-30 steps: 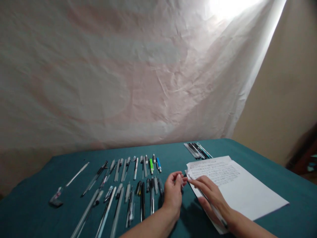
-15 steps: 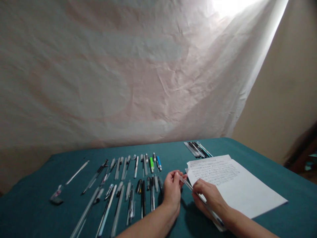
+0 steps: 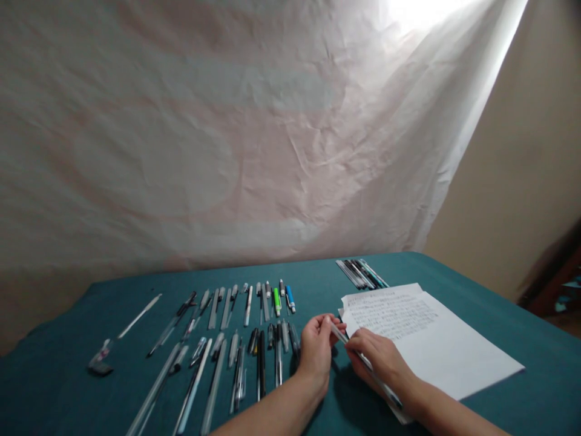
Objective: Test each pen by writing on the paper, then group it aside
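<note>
Where the two hands meet over the table [image 3: 318, 284], a clear pen [image 3: 341, 335] runs slantwise between them, its far tip at the left hand [image 3: 315, 350] and its near end passing back under the right wrist. The left hand pinches the far tip between thumb and fingertips; the right hand [image 3: 379, 361] is closed over the barrel, fingers curled down. Whether the pen touches the cloth below cannot be told.

Just right of it lies the paper [image 3: 436, 339] – a white stack, the top sheet covered in small writing – and the right hand and forearm hide its near left edge. Just left of the left hand lies the near row [image 3: 254, 357] of pens, side by side, its last pens close against the hand. Behind that is the far row [image 3: 227, 306], with a green pen [image 3: 276, 301] and a blue pen [image 3: 289, 298] at its right end. A white stick [image 3: 140, 315] and a small dark piece [image 3: 100, 361] lie well apart at the far left. Beyond the paper's far corner sits a bundle [image 3: 361, 274] of dark pens. A creased pale sheet [image 3: 227, 151] hangs behind the table.
</note>
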Demonstrator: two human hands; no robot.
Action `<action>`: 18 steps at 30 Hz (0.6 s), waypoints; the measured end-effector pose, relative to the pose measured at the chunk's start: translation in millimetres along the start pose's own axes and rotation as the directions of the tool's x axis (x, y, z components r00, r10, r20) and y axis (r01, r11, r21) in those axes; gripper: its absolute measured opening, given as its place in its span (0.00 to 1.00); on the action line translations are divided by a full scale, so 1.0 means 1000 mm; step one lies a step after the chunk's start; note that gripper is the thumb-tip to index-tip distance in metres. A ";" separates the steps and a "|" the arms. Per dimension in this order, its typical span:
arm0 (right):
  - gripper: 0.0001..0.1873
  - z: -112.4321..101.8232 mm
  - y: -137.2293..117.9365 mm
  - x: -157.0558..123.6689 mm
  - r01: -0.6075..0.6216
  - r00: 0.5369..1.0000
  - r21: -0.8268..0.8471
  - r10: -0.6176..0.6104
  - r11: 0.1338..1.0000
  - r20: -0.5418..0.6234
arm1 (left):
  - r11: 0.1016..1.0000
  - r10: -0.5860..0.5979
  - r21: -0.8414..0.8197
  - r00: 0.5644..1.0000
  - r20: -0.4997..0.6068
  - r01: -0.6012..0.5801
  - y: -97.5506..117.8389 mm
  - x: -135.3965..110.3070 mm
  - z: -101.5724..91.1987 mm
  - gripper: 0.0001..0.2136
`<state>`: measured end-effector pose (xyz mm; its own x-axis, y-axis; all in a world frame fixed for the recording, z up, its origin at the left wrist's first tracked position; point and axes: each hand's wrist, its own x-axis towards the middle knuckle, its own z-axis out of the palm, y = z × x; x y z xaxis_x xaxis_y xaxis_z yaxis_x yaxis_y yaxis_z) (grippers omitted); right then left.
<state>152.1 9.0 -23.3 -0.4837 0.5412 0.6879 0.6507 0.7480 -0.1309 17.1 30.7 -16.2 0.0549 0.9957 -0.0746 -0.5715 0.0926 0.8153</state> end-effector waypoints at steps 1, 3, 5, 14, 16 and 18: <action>0.08 0.000 0.000 0.000 0.015 1.000 -0.021 -0.015 1.000 0.011 | 1.000 -0.002 0.003 1.000 -0.002 0.002 0.000 0.000 0.000 0.14; 0.08 -0.001 -0.001 0.000 0.031 0.999 -0.059 -0.030 0.998 0.028 | 1.000 -0.005 0.011 1.000 -0.007 0.005 0.000 0.000 0.000 0.14; 0.10 -0.002 -0.002 0.001 0.039 0.998 -0.085 -0.035 0.996 0.044 | 1.000 -0.004 0.028 1.000 -0.013 0.004 0.000 0.000 -0.001 0.15; 0.17 -0.001 -0.006 0.003 0.068 0.996 -0.082 -0.063 0.994 0.067 | 0.994 0.029 0.101 1.000 -0.004 -0.028 0.001 0.000 -0.001 0.16; 0.18 0.000 -0.006 0.002 0.070 0.996 -0.072 -0.066 0.995 0.064 | 0.993 0.034 0.114 0.999 0.007 -0.035 0.001 -0.001 0.000 0.15; 0.18 0.001 -0.005 0.002 0.069 0.996 -0.070 -0.065 0.995 0.063 | 0.992 0.043 0.122 0.999 0.021 -0.046 0.001 -0.001 0.000 0.15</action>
<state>147.6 6.2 -22.0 -0.5606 0.5147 0.6487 0.6551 0.7548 -0.0328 16.4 29.4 -15.6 0.0475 0.9985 -0.0270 -0.4697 0.0462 0.8816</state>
